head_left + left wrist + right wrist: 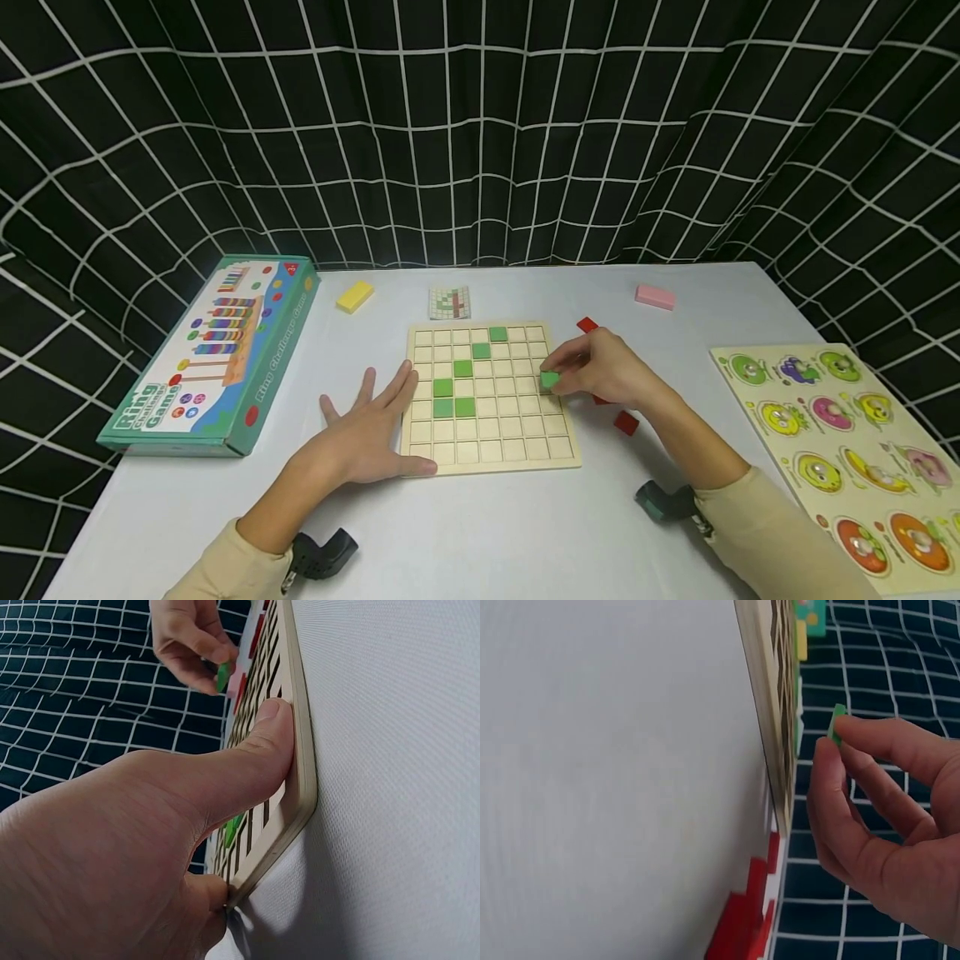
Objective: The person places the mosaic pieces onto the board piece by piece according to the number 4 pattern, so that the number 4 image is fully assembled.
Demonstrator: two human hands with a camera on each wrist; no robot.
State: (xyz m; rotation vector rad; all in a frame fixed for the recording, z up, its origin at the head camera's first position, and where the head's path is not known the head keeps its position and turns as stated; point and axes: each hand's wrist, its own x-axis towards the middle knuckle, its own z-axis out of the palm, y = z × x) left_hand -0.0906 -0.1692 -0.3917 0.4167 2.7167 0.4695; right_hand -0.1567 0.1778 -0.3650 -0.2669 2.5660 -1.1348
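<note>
Two hands work at a wooden grid board (491,462) lying flat in the middle of a white table (480,533), its edges roughly square to the table's near edge. The left hand (367,433) lies flat with fingers spread and straight, pressing on the board's left edge; the left wrist view shows its thumb (255,761) laid across the near corner cells. The right hand (607,371) hovers over the board's right edge, well apart from the left, and pinches a small green tile (550,380) between thumb and fingertips. In the right wrist view the tile (835,724) is raised off the board, not touching it, held on edge with its flat face toward the grid. Six green tiles (453,398) already sit in cells, running from lower left toward upper right. Red pieces (626,422) lie on the table just beside the right hand.
</note>
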